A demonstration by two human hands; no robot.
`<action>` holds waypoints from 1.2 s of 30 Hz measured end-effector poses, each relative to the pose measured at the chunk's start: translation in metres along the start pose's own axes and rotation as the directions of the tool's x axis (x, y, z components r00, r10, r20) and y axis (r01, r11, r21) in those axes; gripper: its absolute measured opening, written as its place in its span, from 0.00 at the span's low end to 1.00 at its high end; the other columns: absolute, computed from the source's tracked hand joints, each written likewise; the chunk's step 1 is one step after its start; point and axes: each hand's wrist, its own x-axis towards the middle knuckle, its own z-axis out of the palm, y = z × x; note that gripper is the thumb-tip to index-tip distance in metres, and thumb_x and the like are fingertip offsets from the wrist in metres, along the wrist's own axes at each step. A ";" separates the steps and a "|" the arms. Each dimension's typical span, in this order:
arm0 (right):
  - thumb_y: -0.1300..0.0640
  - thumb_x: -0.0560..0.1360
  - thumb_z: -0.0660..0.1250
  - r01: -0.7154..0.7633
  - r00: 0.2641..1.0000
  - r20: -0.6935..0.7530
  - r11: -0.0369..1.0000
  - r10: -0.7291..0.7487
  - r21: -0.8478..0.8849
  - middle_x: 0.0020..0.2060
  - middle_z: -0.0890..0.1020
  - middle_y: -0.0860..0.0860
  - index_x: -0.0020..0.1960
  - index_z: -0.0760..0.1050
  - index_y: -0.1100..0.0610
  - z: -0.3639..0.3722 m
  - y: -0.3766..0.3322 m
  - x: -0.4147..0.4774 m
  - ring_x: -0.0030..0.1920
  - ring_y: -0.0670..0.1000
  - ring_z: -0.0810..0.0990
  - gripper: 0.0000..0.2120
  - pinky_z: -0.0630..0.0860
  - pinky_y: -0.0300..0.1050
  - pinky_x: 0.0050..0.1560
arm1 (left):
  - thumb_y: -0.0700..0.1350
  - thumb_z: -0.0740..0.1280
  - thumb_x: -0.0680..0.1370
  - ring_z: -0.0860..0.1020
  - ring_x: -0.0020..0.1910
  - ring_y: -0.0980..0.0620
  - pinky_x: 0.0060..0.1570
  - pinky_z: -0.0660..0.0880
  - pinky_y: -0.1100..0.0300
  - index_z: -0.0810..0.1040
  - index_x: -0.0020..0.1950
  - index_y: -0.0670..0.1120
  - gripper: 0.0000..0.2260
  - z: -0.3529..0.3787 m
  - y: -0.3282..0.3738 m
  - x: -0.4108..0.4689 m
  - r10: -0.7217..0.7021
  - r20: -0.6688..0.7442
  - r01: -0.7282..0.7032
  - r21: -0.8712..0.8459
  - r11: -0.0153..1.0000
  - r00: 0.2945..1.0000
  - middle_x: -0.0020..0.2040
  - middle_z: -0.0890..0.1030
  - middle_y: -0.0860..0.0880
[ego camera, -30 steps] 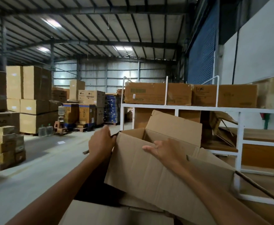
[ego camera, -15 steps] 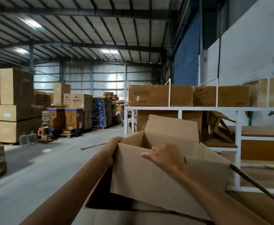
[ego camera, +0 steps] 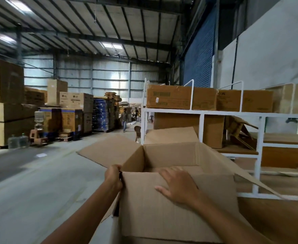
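Now I have the box right in front of me, near and in the middle, with its top flaps open. My left hand has its grip clamped on the near left corner, so the box cannot slide away. My right hand lies flat on the near wall, grip apart, fingers spread, I think to push that side straight. A white shelf stands far right.

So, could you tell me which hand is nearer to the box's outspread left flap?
Left. The left hand grips the cardboard box at its near-left corner, just below the left flap; the right hand lies spread on the near wall, farther right.
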 end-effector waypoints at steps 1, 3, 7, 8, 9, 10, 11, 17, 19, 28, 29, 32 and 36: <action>0.33 0.75 0.56 0.014 1.000 -0.006 1.000 -0.014 -0.025 0.59 0.80 0.51 0.66 0.72 0.50 0.004 -0.002 -0.003 0.55 0.54 0.78 0.28 0.74 0.54 0.55 | 0.35 0.62 0.73 0.73 0.35 0.47 0.35 0.72 0.54 0.74 0.38 0.41 0.05 -0.005 -0.006 0.003 -0.006 0.002 0.006 -0.019 1.000 1.000 0.36 0.74 0.43; 0.35 0.76 0.57 0.005 1.000 0.011 0.999 -0.005 -0.036 0.61 0.79 0.52 0.68 0.71 0.51 0.004 -0.007 -0.005 0.58 0.55 0.77 0.28 0.71 0.55 0.58 | 0.38 0.63 0.77 0.76 0.36 0.46 0.37 0.75 0.53 0.75 0.40 0.41 0.06 -0.013 -0.014 0.009 -0.006 0.022 0.007 -0.065 0.998 1.000 0.37 0.77 0.42; 0.38 0.79 0.57 -0.036 0.994 0.109 0.996 0.027 0.080 0.67 0.75 0.52 0.72 0.68 0.51 -0.007 -0.016 -0.004 0.64 0.54 0.73 0.27 0.68 0.52 0.62 | 0.46 0.63 0.80 0.77 0.39 0.47 0.38 0.75 0.54 0.76 0.41 0.44 0.11 -0.018 -0.009 0.015 0.047 -0.015 -0.048 -0.116 0.992 0.999 0.39 0.77 0.43; 0.38 0.79 0.56 -0.064 0.988 0.146 0.990 0.046 0.127 0.65 0.76 0.52 0.71 0.68 0.51 -0.006 -0.016 -0.004 0.62 0.54 0.75 0.26 0.70 0.51 0.60 | 0.47 0.63 0.80 0.76 0.38 0.47 0.38 0.74 0.55 0.76 0.41 0.44 0.11 -0.017 -0.006 0.016 0.065 -0.030 -0.067 -0.096 0.993 0.997 0.38 0.76 0.44; 0.38 0.80 0.55 -0.104 0.980 0.187 0.978 0.070 0.180 0.63 0.78 0.52 0.70 0.70 0.50 -0.005 -0.016 -0.005 0.59 0.54 0.76 0.24 0.72 0.51 0.56 | 0.47 0.63 0.80 0.74 0.37 0.48 0.38 0.73 0.56 0.75 0.40 0.44 0.11 -0.017 -0.004 0.017 0.087 -0.044 -0.089 -0.056 0.994 0.995 0.37 0.74 0.45; 0.37 0.80 0.54 -0.149 0.970 0.225 0.960 0.095 0.236 0.59 0.80 0.52 0.66 0.73 0.49 -0.004 -0.015 -0.007 0.55 0.54 0.78 0.23 0.74 0.50 0.53 | 0.47 0.63 0.80 0.72 0.37 0.49 0.38 0.71 0.56 0.75 0.40 0.44 0.11 -0.015 -0.003 0.019 0.112 -0.057 -0.112 0.005 0.994 0.992 0.36 0.72 0.46; 0.37 0.80 0.53 -0.188 0.959 0.260 0.940 0.113 0.285 0.54 0.82 0.52 0.60 0.76 0.49 0.000 -0.013 -0.009 0.51 0.53 0.78 0.21 0.75 0.50 0.50 | 0.47 0.64 0.80 0.70 0.36 0.50 0.39 0.69 0.56 0.74 0.40 0.44 0.10 -0.014 -0.004 0.021 0.142 -0.066 -0.137 0.076 0.988 0.988 0.36 0.71 0.47; 0.41 0.83 0.51 -0.366 0.872 0.454 0.860 0.184 0.355 0.41 0.79 0.51 0.42 0.74 0.52 0.032 0.005 -0.049 0.41 0.51 0.76 0.22 0.70 0.48 0.45 | 0.45 0.63 0.79 0.69 0.32 0.47 0.34 0.67 0.58 0.75 0.50 0.40 0.08 -0.031 -0.045 0.038 0.095 -0.097 -0.059 0.322 0.945 0.991 0.36 0.72 0.43; 0.38 0.82 0.50 -0.427 0.840 0.492 0.839 0.230 0.338 0.34 0.76 0.48 0.36 0.70 0.51 0.042 0.011 -0.065 0.35 0.47 0.73 0.24 0.69 0.46 0.40 | 0.43 0.64 0.78 0.68 0.28 0.47 0.32 0.64 0.58 0.74 0.44 0.40 0.07 -0.046 -0.059 0.043 0.046 -0.146 0.007 0.345 0.938 0.988 0.32 0.70 0.42; 0.36 0.79 0.55 -0.507 0.770 0.568 0.819 0.290 0.270 0.26 0.70 0.48 0.28 0.64 0.53 0.066 0.021 -0.075 0.29 0.49 0.69 0.28 0.60 0.45 0.31 | 0.35 0.62 0.75 0.76 0.42 0.41 0.40 0.74 0.52 0.75 0.57 0.36 0.11 -0.065 -0.053 0.035 0.257 -0.327 -0.132 0.359 0.924 0.909 0.49 0.79 0.38; 0.36 0.79 0.55 -0.510 0.767 0.571 0.818 0.293 0.265 0.26 0.70 0.48 0.28 0.64 0.54 0.068 0.022 -0.074 0.29 0.50 0.70 0.28 0.60 0.45 0.30 | 0.35 0.63 0.75 0.76 0.44 0.41 0.41 0.76 0.51 0.74 0.60 0.37 0.14 -0.067 -0.054 0.031 0.272 -0.353 -0.142 0.351 0.925 0.895 0.52 0.79 0.38; 0.36 0.78 0.57 -0.534 0.753 0.585 0.799 0.300 0.278 0.26 0.69 0.49 0.28 0.62 0.53 0.069 0.023 -0.072 0.29 0.50 0.68 0.28 0.58 0.46 0.31 | 0.34 0.66 0.74 0.72 0.59 0.34 0.53 0.74 0.45 0.62 0.72 0.40 0.28 -0.070 -0.057 0.023 0.390 -0.392 -0.182 0.472 0.862 0.833 0.64 0.70 0.35; 0.37 0.78 0.59 -0.560 0.741 0.596 0.774 0.309 0.295 0.25 0.68 0.49 0.27 0.62 0.53 0.070 0.024 -0.070 0.27 0.49 0.67 0.28 0.58 0.46 0.31 | 0.39 0.72 0.69 0.49 0.77 0.38 0.74 0.51 0.41 0.48 0.78 0.44 0.44 -0.065 -0.068 0.022 0.788 -0.115 -0.347 0.852 0.391 0.605 0.77 0.49 0.40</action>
